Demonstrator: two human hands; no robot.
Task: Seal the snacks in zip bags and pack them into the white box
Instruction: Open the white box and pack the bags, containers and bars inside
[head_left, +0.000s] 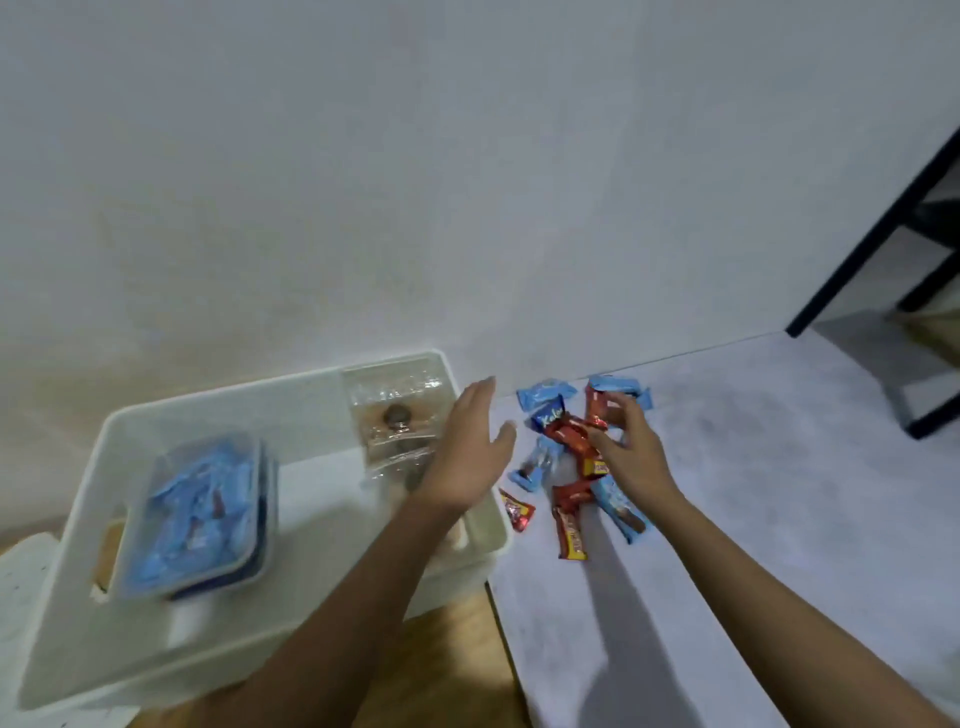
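A plain white wall fills most of what I can see from here, and it meets a pale grey mottled surface that runs off to the right. Below that surface's near left edge a strip of brown wood shows. The white box sits at the left, close against the wall, its right end just beside the grey surface. A black metal frame leans across the far right corner, its feet down on the grey. Inside the box, at the left, lies a zip bag of blue-wrapped snacks, tilted up against the box's left wall. In the far right corner of the box lies a clear zip bag with brown pieces in it. The person's left hand hangs released over the right rim of the box, fingers straight and together, thumb spread, holding nothing. The right hand is down on the loose pile of snacks, which lies on the grey surface just right of the box, near the wall. Its fingers curl over the top of the pile and, as far as the blur allows, seem to be grasping a red-wrapped snack. Blue wrappers lie at the wall side of the pile, and another red bar lies at its near edge.
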